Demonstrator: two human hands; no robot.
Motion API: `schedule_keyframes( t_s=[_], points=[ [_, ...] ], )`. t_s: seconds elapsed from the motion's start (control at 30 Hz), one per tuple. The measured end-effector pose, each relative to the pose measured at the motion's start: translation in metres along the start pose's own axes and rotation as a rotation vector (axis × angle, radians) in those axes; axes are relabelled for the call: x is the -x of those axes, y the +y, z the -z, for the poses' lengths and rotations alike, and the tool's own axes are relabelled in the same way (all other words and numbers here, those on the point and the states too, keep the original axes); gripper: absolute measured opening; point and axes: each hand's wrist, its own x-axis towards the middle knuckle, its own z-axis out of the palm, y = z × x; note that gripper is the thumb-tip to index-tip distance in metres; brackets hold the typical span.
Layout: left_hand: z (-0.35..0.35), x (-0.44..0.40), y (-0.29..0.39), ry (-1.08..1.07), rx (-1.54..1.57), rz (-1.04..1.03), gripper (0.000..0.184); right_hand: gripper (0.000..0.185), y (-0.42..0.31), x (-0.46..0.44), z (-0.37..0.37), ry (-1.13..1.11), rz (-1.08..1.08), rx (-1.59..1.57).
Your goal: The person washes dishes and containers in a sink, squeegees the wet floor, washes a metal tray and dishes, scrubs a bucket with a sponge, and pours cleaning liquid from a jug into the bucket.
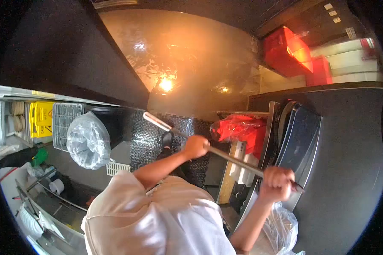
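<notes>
- White shirt point(157, 216) seen nearest the camera, below both grips; forearms extended from it.
- Metal pole point(234, 159) held slantwise across the front of the body; gripped at two spots, with bare shaft left between them.
- Left hand point(195, 147): fingers closed round the pole's middle stretch; white end piece point(157, 121) carried past this grip, over the black mat point(144, 140).
- Right hand point(278, 183): clamped on the pole near its other end; a short dark tip left sticking out past the fist.
- Shoe point(167, 140) planted on the mat, left of the left-hand grip.
- Further left of that grip: clear plastic bag point(88, 140), opening seen from above; grey rack point(67, 123) and yellow caution sign point(41, 119) placed beyond it.
- Between the grips, farther forward: red items point(238, 127), partly wrapped in clear plastic.
- Ahead of the right-hand grip: dark trays point(300, 131) stood on edge; red bins point(285, 51) set well beyond; crumpled clear plastic point(281, 225) seen below that grip.
- Far ahead of both grips: shiny floor point(191, 51), lit orange; bright glare reflected.
</notes>
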Motion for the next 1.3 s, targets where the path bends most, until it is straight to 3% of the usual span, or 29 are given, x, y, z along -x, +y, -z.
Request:
schedule_keyframes(
  t_s=[0.03, 0.1, 0.27, 0.33, 0.43, 0.47, 0.5, 0.57, 0.6, 0.63, 0.67, 0.73, 0.8, 0.83, 0.87, 0.93, 1.03, 1.13, 1.17, 1.3],
  points=[
    [-0.003, 0.007, 0.014, 0.080, 0.097, -0.104, 0.028, 0.024, -0.019, 0.002, -0.003, -0.047, 0.055, -0.012],
    [0.002, 0.006, 0.053, 0.022, 0.148, -0.183, 0.027, 0.023, -0.065, 0.005, -0.006, -0.070, 0.058, 0.009],
    [0.012, -0.058, 0.124, -0.041, 0.232, -0.224, 0.020, 0.024, -0.123, -0.006, -0.048, -0.075, 0.214, 0.172],
    [-0.006, -0.100, 0.127, -0.157, 0.268, -0.200, 0.019, 0.025, -0.115, -0.007, -0.057, 0.050, 0.320, 0.311],
    [-0.025, -0.151, 0.135, 0.094, 0.323, -0.279, 0.019, 0.020, -0.080, -0.011, -0.059, 0.211, 0.431, 0.496],
    [-0.034, -0.168, 0.140, 0.154, 0.341, -0.312, 0.020, 0.033, -0.061, -0.017, -0.057, 0.266, 0.446, 0.489],
    [-0.044, -0.183, 0.145, 0.214, 0.356, -0.344, 0.021, 0.024, -0.042, -0.022, -0.040, 0.338, 0.436, 0.737],
    [-0.065, -0.205, 0.132, 0.247, 0.371, -0.373, 0.022, 0.012, 0.007, -0.034, -0.008, 0.531, 0.276, 0.748],
    [-0.082, -0.217, 0.116, 0.224, 0.372, -0.374, 0.021, 0.012, 0.033, -0.034, 0.026, 0.424, 0.240, 0.928],
    [-0.103, -0.232, 0.094, 0.202, 0.369, -0.377, 0.021, 0.013, 0.067, -0.031, 0.049, 0.297, 0.224, 0.877],
    [-0.135, -0.247, 0.056, 0.170, 0.233, -0.476, 0.023, 0.016, 0.090, -0.022, 0.059, 0.207, 0.127, 1.177],
    [-0.151, -0.236, 0.011, -0.067, 0.104, -0.409, 0.027, 0.026, 0.150, 0.004, 0.091, 0.078, 0.184, 1.174],
    [-0.125, -0.220, 0.002, -0.061, 0.073, -0.427, 0.031, 0.025, 0.157, 0.006, 0.074, 0.087, 0.133, 1.192],
    [-0.116, -0.208, 0.010, 0.047, 0.117, -0.490, 0.032, 0.024, 0.146, 0.004, 0.060, 0.098, 0.132, 1.207],
    [-0.095, -0.198, 0.020, 0.144, 0.163, -0.554, 0.034, 0.024, 0.134, -0.001, 0.043, 0.053, 0.133, 1.110],
    [-0.068, -0.176, 0.027, 0.059, 0.162, -0.455, 0.034, 0.026, 0.116, -0.003, 0.025, -0.021, 0.118, 0.985],
    [-0.033, -0.145, 0.045, 0.051, 0.167, -0.367, 0.034, 0.036, 0.078, -0.008, -0.001, 0.014, 0.033, 0.869],
    [-0.019, -0.108, 0.060, 0.070, 0.165, -0.274, 0.031, 0.043, 0.058, -0.004, 0.007, 0.074, 0.125, 0.615],
    [-0.011, -0.098, 0.065, 0.072, 0.147, -0.250, 0.031, 0.037, 0.048, -0.010, 0.005, 0.053, 0.121, 0.429],
    [0.011, -0.059, 0.097, 0.003, 0.154, -0.238, 0.037, 0.028, 0.010, -0.008, 0.022, 0.142, 0.065, 0.193]
  ],
)
